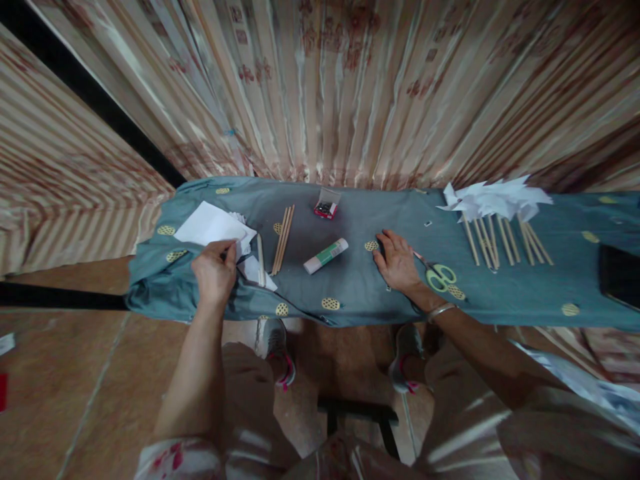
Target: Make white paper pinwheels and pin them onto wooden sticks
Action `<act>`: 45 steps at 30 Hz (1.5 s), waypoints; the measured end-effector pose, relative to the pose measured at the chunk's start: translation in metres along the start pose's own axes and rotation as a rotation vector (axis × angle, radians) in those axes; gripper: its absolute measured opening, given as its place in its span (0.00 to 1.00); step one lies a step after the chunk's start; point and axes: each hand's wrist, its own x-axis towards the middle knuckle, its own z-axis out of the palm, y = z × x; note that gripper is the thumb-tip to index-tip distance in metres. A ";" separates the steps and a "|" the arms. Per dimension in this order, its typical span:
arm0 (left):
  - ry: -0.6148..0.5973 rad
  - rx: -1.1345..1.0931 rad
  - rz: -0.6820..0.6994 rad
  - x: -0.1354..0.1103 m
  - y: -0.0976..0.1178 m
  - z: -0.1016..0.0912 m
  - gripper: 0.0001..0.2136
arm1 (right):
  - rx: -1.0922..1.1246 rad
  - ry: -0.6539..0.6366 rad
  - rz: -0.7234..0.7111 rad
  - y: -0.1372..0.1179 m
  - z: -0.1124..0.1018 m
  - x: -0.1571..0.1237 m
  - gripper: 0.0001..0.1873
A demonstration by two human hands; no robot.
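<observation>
My left hand (216, 272) is closed in a pinch at the edge of a white paper sheet (207, 225) lying on the left of a table covered in blue-grey cloth (350, 287). Paper scraps (253, 270) and a single wooden stick (261, 251) lie just right of that hand. My right hand (397, 260) rests flat on the cloth with its fingers spread, holding nothing. Green-handled scissors (441, 275) lie right beside it. A glue stick (325, 256) and a few wooden sticks (283, 239) lie between my hands.
A small clear box of dark pins (326, 206) stands at the back. Several paper pinwheels on sticks (500, 213) lie at the right, a dark phone (620, 273) at the far right edge. A striped curtain hangs behind. My feet and a dark stool (357, 413) are below.
</observation>
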 end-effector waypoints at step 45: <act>0.177 -0.373 0.245 -0.022 0.121 -0.017 0.08 | 0.133 -0.011 0.057 -0.001 0.000 0.004 0.25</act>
